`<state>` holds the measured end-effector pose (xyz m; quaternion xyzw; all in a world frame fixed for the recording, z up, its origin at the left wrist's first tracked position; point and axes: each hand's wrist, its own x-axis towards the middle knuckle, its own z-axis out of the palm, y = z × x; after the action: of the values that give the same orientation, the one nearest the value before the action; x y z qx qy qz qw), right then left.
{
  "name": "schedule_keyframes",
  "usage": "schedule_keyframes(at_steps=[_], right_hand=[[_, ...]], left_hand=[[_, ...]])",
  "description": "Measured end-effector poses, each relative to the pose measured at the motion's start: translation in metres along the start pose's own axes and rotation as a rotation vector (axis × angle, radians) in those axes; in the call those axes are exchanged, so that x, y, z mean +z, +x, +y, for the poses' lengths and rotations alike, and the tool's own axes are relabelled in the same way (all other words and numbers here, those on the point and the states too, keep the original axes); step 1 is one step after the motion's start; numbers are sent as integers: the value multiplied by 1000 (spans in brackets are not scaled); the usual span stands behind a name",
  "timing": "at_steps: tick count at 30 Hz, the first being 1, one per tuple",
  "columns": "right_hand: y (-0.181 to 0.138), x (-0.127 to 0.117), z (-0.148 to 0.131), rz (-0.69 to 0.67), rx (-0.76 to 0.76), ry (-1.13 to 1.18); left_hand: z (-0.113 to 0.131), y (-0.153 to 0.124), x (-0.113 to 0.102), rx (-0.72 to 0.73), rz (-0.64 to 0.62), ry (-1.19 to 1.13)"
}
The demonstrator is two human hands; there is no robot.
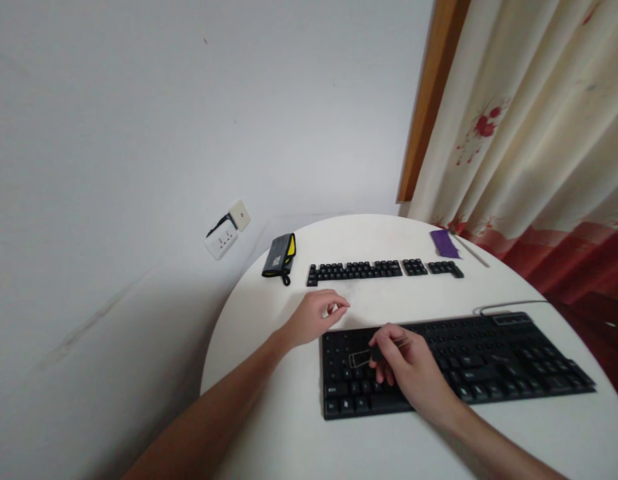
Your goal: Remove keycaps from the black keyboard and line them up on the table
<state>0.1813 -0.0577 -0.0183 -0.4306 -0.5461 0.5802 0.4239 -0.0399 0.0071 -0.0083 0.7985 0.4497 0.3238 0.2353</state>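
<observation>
A black keyboard [489,360] lies on the round white table [289,427], with several keycaps off its left part. My right hand [409,367] hovers over that left part, its fingers pinched on a thin tool with a wire loop beside a black keycap. My left hand [319,317] rests on the table just beyond the keyboard's top left corner, fingers curled loosely; whether it holds anything is hidden. Rows of removed black keycaps [379,269] lie laid out farther back on the table.
A grey and yellow pouch [279,256] lies at the back left of the table. A purple cloth [445,243] and a thin stick [471,251] lie at the back right. A wall socket [223,237] is on the white wall; a curtain [529,133] hangs at right.
</observation>
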Motion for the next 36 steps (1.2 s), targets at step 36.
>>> schedule_keyframes(at_steps=[36], right_hand=[[-17,44,-14,-93,-271,-897]], left_hand=[[7,-2,8,60,-121,-104]])
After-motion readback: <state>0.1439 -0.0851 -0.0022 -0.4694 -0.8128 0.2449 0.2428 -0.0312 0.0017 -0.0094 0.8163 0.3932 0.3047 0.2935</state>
